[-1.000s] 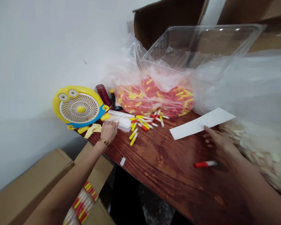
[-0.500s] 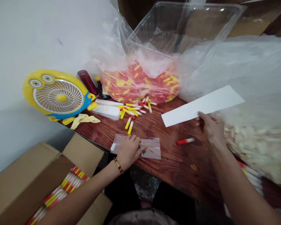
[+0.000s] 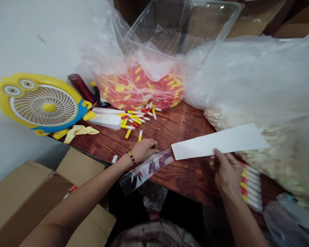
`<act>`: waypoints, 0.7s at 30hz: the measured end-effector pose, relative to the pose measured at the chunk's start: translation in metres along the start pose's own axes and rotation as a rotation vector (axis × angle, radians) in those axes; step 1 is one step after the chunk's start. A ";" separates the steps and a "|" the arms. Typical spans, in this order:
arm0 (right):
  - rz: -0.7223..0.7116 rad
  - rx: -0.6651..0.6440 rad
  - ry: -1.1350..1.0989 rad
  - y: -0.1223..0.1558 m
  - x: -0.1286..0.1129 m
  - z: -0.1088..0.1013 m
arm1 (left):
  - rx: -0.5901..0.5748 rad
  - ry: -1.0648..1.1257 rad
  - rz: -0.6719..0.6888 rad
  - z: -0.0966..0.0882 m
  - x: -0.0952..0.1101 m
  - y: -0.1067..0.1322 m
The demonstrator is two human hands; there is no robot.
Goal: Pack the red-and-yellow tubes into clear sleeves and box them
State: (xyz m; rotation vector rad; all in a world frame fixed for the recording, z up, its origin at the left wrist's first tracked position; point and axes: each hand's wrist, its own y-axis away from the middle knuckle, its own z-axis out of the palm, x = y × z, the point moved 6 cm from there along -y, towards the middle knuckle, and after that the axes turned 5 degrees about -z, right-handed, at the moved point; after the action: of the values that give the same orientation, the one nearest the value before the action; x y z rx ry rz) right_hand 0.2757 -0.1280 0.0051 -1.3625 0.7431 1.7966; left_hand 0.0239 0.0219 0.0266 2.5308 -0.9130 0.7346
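Note:
My left hand (image 3: 144, 150), a beaded bracelet at its wrist, has its fingers curled on the upper edge of a clear plastic sleeve (image 3: 150, 168). The sleeve is tilted, and its lower left end hangs past the table's front edge. Between thumb and fingers, my right hand (image 3: 225, 169) holds a long white card strip (image 3: 218, 141) by its lower edge. The card's left end is close to the sleeve's right end; whether they touch I cannot tell. Beyond my left hand lie several loose small tubes with yellow or red caps (image 3: 140, 135).
A yellow fan (image 3: 48, 106) stands at the left, near a yellow cloth (image 3: 79, 132). Behind are a bag of red and yellow pieces (image 3: 144, 85) and a clear bin (image 3: 180, 31). A large bag of pale pieces (image 3: 267, 103), a packed row of tubes (image 3: 251, 185) and an open carton (image 3: 18, 202) flank me.
The sleeve, flat on the table before, is now lifted and tilted in my left hand. My right hand has brought the card nearer to me, its end close to the sleeve. The view has shifted.

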 end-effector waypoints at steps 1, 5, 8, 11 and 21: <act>-0.010 0.007 -0.034 -0.001 -0.003 0.000 | -0.025 0.123 -0.021 -0.002 0.000 -0.002; -0.071 0.022 -0.162 -0.011 -0.020 0.000 | -0.050 0.464 -0.119 -0.010 -0.002 -0.003; -0.062 0.008 -0.217 -0.018 -0.032 0.002 | -0.073 0.560 -0.136 -0.009 -0.003 0.006; -0.050 -0.021 -0.249 -0.020 -0.039 0.008 | -0.120 0.659 -0.184 -0.001 -0.007 0.017; -0.044 -0.179 -0.206 -0.002 -0.034 0.036 | -0.165 0.847 -0.250 0.006 -0.006 0.032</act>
State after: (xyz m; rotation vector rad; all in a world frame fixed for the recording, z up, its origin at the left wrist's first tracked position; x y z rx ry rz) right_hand 0.2640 -0.1055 0.0473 -1.2698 0.4492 1.9702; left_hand 0.0007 -0.0009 0.0229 1.8366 -0.3325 1.4027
